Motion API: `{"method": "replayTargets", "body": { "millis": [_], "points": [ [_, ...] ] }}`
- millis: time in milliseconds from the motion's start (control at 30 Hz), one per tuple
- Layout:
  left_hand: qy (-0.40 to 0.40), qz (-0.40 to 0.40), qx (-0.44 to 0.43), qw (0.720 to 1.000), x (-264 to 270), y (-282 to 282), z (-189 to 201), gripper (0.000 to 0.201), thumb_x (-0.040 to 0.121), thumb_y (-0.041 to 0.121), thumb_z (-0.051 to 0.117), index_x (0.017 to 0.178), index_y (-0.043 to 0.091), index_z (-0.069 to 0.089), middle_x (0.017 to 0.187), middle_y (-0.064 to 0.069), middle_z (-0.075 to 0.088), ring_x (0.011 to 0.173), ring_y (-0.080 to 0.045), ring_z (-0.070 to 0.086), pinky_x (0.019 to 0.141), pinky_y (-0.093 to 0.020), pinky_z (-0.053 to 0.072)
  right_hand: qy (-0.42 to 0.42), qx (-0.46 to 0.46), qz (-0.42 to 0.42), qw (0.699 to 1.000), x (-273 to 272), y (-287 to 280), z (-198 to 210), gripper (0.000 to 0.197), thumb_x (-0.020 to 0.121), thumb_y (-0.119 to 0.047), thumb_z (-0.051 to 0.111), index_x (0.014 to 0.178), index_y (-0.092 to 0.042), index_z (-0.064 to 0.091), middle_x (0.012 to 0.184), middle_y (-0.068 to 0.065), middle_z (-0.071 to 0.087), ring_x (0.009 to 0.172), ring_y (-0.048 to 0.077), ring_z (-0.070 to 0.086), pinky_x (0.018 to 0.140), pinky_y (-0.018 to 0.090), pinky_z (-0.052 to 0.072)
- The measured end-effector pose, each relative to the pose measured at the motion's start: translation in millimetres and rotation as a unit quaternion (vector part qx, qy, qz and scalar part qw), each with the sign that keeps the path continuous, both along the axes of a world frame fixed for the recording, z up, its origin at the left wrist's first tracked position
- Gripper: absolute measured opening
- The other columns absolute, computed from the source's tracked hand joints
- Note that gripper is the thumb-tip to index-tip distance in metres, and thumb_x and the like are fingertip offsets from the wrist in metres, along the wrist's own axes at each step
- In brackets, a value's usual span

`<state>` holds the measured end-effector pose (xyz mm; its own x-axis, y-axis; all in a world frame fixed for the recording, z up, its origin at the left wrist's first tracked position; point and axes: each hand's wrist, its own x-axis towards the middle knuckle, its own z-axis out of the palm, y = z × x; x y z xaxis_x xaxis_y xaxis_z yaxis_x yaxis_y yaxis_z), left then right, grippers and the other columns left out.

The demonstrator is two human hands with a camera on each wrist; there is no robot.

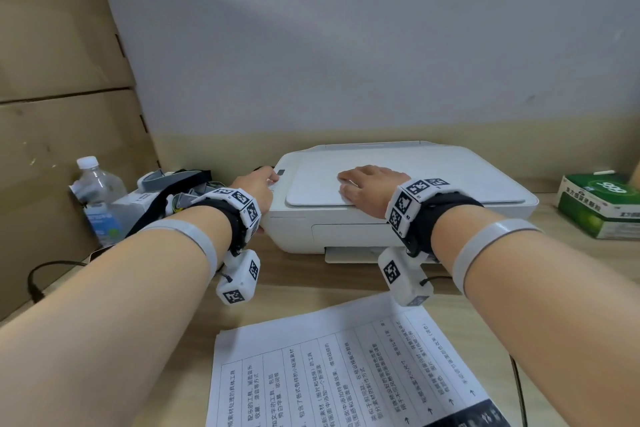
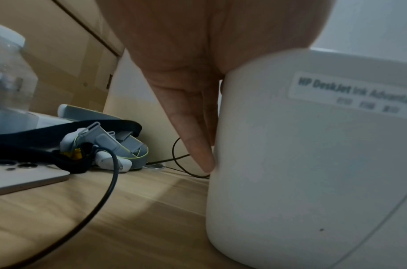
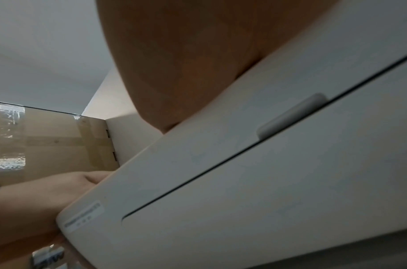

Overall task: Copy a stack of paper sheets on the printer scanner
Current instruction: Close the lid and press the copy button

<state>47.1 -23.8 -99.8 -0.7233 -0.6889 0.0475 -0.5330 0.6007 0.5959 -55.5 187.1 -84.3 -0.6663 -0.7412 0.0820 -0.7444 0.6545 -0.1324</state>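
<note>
A white printer (image 1: 450,184) stands on the wooden desk with its scanner lid (image 1: 318,184) closed. My right hand (image 1: 363,185) lies flat on the lid, fingers straight; in the right wrist view only its palm (image 3: 186,63) shows above the printer's front (image 3: 244,182). My left hand (image 1: 263,185) is at the printer's left front corner, one finger reaching toward the small control panel (image 1: 280,172). Its other fingers (image 2: 198,127) run straight down against the printer's left side (image 2: 313,163). A stack of printed sheets (image 1: 346,367) lies on the desk in front of me, untouched.
Left of the printer are a water bottle (image 1: 98,191), a heap of straps and small devices (image 1: 176,184), a phone (image 2: 25,174) and a black cable (image 2: 106,191). Cardboard boxes (image 1: 62,80) wall off the left. A green box (image 1: 602,208) sits at the right.
</note>
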Motion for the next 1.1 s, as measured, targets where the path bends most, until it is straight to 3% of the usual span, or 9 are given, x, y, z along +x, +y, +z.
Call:
{"method": "replayTargets", "body": {
  "millis": [167, 433, 633, 800, 1100],
  "points": [
    [-0.008, 0.003, -0.002, 1.000, -0.5, 2.8, 1.8, 0.048, 0.091, 0.001, 0.031, 0.120, 0.034, 0.050, 0.114, -0.013, 0.048, 0.080, -0.044, 0.064, 0.058, -0.055, 0.059, 0.006, 0.005, -0.001, 1.000, 1.9, -0.1, 0.0, 0.045, 0.100, -0.045, 0.025, 0.140, -0.030, 0.040, 0.150, 0.000, 0.039, 0.137, 0.026, 0.036, 0.108, 0.045, 0.030],
    [-0.025, -0.004, -0.035, 0.999, -2.4, 1.3, 4.7, 0.046, 0.091, 0.000, 0.034, 0.120, 0.030, 0.052, 0.115, -0.015, 0.051, 0.084, -0.040, 0.064, 0.073, -0.051, 0.060, 0.009, 0.005, -0.005, 1.000, 2.8, -0.3, -0.4, 0.049, 0.100, -0.046, 0.024, 0.146, -0.032, 0.034, 0.154, -0.001, 0.034, 0.140, 0.026, 0.032, 0.110, 0.045, 0.028],
    [-0.023, -0.006, -0.039, 0.999, -0.9, 1.6, 4.2, 0.046, 0.091, -0.001, 0.031, 0.118, 0.030, 0.052, 0.116, -0.015, 0.049, 0.081, -0.041, 0.062, 0.064, -0.054, 0.060, 0.003, 0.006, -0.008, 1.000, -0.2, -1.3, -2.3, 0.051, 0.100, -0.049, 0.022, 0.148, -0.035, 0.029, 0.156, -0.003, 0.031, 0.142, 0.025, 0.030, 0.110, 0.045, 0.026],
    [-0.022, -0.007, -0.047, 0.999, -2.4, 0.3, 3.2, 0.048, 0.091, -0.003, 0.033, 0.123, 0.027, 0.053, 0.120, -0.016, 0.050, 0.086, -0.040, 0.062, 0.075, -0.051, 0.059, 0.001, 0.008, -0.011, 1.000, 0.7, -1.4, -2.5, 0.052, 0.100, -0.049, 0.022, 0.150, -0.036, 0.027, 0.158, -0.003, 0.027, 0.144, 0.025, 0.027, 0.113, 0.046, 0.024],
    [-0.017, -0.004, -0.043, 0.999, -0.7, 3.6, 4.2, 0.049, 0.091, -0.004, 0.033, 0.123, 0.027, 0.054, 0.121, -0.016, 0.051, 0.091, -0.042, 0.061, 0.078, -0.052, 0.059, 0.004, 0.000, -0.008, 1.000, 2.3, 0.5, -2.0, 0.050, 0.099, -0.046, 0.023, 0.147, -0.034, 0.032, 0.155, -0.002, 0.033, 0.141, 0.026, 0.031, 0.111, 0.045, 0.027]
  ]
}}
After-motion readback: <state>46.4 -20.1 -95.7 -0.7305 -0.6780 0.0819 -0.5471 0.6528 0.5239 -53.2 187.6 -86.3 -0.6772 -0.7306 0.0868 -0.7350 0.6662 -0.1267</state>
